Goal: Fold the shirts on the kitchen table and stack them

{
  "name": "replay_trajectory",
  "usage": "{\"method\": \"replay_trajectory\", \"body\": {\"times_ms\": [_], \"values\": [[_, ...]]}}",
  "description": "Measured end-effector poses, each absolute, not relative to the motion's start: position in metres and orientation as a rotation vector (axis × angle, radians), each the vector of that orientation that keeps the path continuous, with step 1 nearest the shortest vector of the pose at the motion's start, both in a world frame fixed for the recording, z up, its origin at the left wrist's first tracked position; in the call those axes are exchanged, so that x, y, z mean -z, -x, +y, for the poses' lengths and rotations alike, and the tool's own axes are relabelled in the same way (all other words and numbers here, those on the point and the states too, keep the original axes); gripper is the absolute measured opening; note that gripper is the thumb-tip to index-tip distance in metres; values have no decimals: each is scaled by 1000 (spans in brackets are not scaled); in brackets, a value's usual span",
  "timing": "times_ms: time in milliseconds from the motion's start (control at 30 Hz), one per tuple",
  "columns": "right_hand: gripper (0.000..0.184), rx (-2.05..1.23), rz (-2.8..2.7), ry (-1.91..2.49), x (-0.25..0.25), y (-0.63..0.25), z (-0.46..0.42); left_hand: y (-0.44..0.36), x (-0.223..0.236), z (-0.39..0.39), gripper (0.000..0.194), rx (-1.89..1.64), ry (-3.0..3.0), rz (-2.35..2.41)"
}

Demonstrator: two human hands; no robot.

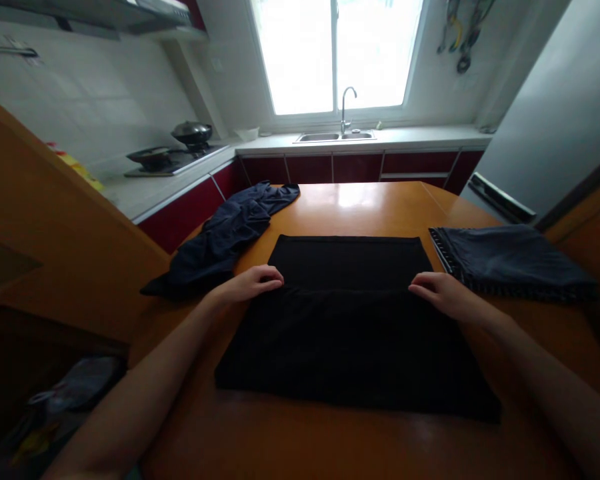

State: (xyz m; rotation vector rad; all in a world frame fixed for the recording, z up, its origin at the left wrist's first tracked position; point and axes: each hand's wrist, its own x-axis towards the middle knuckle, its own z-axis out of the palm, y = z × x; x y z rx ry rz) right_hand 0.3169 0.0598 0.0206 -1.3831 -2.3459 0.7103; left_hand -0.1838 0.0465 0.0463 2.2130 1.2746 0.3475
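Observation:
A black cloth (pixel 356 347), perhaps a garment, lies flat on the wooden table (pixel 380 207) in front of me. Its near part is folded over, and the layer's edge runs across between my hands, with a single strip of black fabric showing beyond. At the left end of that edge, my left hand (pixel 250 283) pinches the fabric between thumb and fingers. My right hand (pixel 443 293) grips the opposite end in the same way. Both forearms reach in from the lower corners.
Left on the table lies a crumpled dark blue garment (pixel 225 230). A folded grey-blue cloth with a fringed edge (pixel 515 257) rests at the right. Behind are a sink (pixel 320 138), a stove with pans (pixel 193 133) and a refrigerator (pixel 545 113). A plastic bag (pixel 83 380) sits low left.

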Motion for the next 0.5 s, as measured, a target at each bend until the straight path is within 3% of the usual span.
{"method": "replay_trajectory", "body": {"times_ms": [267,500], "values": [[32,-674,-2389,1434,-20,-320,60,179,-30,51,40,-568,-2255,1341],[27,-477,-2373,1478,-14,-316,59,175,-26,49,34,-473,-2397,1381]]}}
